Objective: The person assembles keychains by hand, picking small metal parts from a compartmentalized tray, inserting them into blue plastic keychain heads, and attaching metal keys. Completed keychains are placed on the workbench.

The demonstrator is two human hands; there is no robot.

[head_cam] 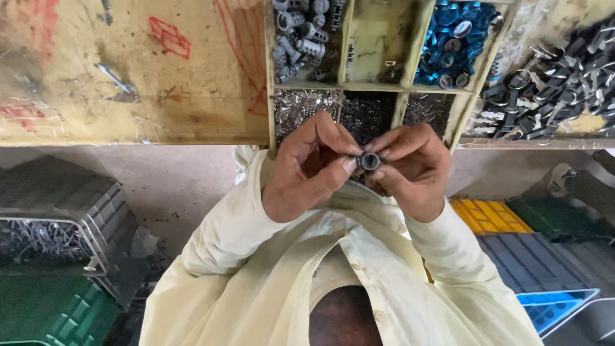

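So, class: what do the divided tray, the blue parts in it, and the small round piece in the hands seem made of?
Divided tray: likely raw wood, matte, scuffed and stained. Blue parts: probably glossy plastic or coated metal. Small round piece: seemingly metal, dull grey sheen, pinched between left hand and right hand.

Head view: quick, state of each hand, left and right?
Left hand: closed, fingertips pinching the small round metal part.
Right hand: closed, pinching the same part from the other side.
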